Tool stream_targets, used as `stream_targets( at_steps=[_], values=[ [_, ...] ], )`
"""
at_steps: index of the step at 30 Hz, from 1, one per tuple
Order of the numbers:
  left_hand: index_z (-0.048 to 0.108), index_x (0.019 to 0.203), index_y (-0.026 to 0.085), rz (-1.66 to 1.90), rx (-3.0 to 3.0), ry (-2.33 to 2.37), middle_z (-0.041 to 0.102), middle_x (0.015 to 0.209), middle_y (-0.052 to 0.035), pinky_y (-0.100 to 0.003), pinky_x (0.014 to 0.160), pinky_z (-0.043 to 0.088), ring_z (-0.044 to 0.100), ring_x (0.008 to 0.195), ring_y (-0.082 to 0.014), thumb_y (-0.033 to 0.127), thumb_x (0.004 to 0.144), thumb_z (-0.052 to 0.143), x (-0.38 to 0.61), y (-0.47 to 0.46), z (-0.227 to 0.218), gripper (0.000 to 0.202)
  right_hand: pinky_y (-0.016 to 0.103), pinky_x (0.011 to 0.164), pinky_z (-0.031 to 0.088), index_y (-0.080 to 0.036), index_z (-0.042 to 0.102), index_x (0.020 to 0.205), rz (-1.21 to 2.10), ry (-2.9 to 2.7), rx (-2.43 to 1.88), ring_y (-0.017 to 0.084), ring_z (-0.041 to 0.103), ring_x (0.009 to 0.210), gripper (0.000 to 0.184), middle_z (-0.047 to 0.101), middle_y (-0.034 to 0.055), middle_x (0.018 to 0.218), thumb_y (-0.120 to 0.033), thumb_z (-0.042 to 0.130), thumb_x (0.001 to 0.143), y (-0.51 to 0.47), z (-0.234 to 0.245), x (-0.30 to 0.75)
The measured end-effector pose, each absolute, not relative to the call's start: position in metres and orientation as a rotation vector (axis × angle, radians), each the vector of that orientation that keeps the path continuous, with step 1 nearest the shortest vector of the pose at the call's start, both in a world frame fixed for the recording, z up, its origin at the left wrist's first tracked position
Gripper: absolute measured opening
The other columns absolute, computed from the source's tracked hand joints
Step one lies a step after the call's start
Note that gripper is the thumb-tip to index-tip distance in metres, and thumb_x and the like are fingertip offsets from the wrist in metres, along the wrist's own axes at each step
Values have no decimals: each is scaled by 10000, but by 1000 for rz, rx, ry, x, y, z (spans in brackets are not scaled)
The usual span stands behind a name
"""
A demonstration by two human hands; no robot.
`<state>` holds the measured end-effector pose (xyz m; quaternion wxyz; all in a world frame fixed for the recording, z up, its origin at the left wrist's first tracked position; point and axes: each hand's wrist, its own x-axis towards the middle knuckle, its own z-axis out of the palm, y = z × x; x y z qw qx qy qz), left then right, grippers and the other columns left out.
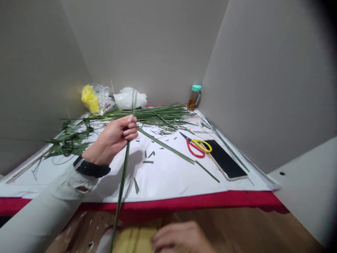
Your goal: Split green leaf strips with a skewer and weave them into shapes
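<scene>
My left hand (116,135) is raised over the white-covered table (163,175), its fingers closed on a long green leaf strip (123,175) that hangs down past the table's red front edge. The strip's top sticks up blurred above the fingers. My right hand (181,237) is low at the bottom of the view, below the table edge, resting beside a yellow object (134,240); its fingers are blurred. A dark band sits on my left wrist. A second long leaf strip (168,147) lies on the table just right of my left hand.
A pile of long green leaves (155,114) lies across the back. Leafy trimmings (68,138) lie at left. Red-and-yellow scissors (196,144) and a phone (225,160) lie at right. A yellow bag (90,98), a white bag (130,98) and an amber bottle (195,97) stand against the back wall.
</scene>
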<state>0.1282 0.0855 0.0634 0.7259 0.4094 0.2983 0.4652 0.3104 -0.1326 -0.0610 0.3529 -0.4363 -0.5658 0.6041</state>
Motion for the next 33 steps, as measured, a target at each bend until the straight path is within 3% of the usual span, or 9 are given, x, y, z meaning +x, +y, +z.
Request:
stream_targets(
  at_steps=[2,5,10,15,22,25,27,30,33],
  values=[
    [496,672,128,908,960,685,325,557,67,-154,363,190,229,382,-23,17,950,389,129,93,64,318,304,875,568,-256,790,1043,900,-1682,-1420,209,754,922,265,804,44,1000,-377,575,946,-103,-33,356],
    [508,642,116,798,1030,698,356,549,52,-155,374,176,223,391,-22,37,937,435,130,102,66,314,420,909,545,-190,728,1152,74,-1867,-1719,297,715,1050,335,746,121,1201,-347,490,976,-48,-7,417],
    [552,662,107,635,1225,671,402,550,37,-171,402,149,183,411,-18,186,971,524,126,107,75,320,407,683,503,-141,696,1021,-396,-2151,-2314,357,684,957,250,717,163,1008,-158,453,965,13,-11,456],
    [606,770,115,463,1494,718,420,601,37,-191,432,126,211,459,-32,304,960,580,127,105,87,269,377,774,466,-150,660,969,-347,-2242,-2216,284,662,895,248,690,133,947,-57,436,913,19,-31,451],
    [648,814,113,376,1895,769,464,613,17,-205,470,230,338,530,-78,325,959,540,142,103,104,279,352,776,466,-91,566,1205,-250,-2132,-2088,266,642,898,338,661,160,1019,-130,405,910,27,-35,456],
    [660,859,119,356,1923,785,492,594,16,-216,449,213,311,489,-78,329,962,514,147,107,102,276,358,807,485,-86,486,1346,-189,-1870,-1938,247,625,901,460,644,154,1070,-246,440,918,25,-21,458],
    [669,872,127,344,1903,798,481,575,19,-218,427,203,312,466,-82,335,955,515,150,111,97,272,342,719,493,-121,462,1395,-3,-1644,-1832,214,594,761,557,638,91,948,-373,510,900,18,-7,454],
    [680,860,140,394,1872,801,444,542,29,-222,402,190,299,426,-82,345,936,532,154,117,86,264,293,594,460,-189,535,1320,381,-1513,-1701,165,530,629,563,580,11,795,-522,598,870,0,10,441],
    [690,838,145,466,1855,774,424,526,36,-226,393,163,262,398,-72,367,924,554,156,120,78,274,286,595,459,-217,565,1254,566,-1587,-1593,165,546,643,497,597,12,813,-572,558,906,-20,16,425]
  ],
)
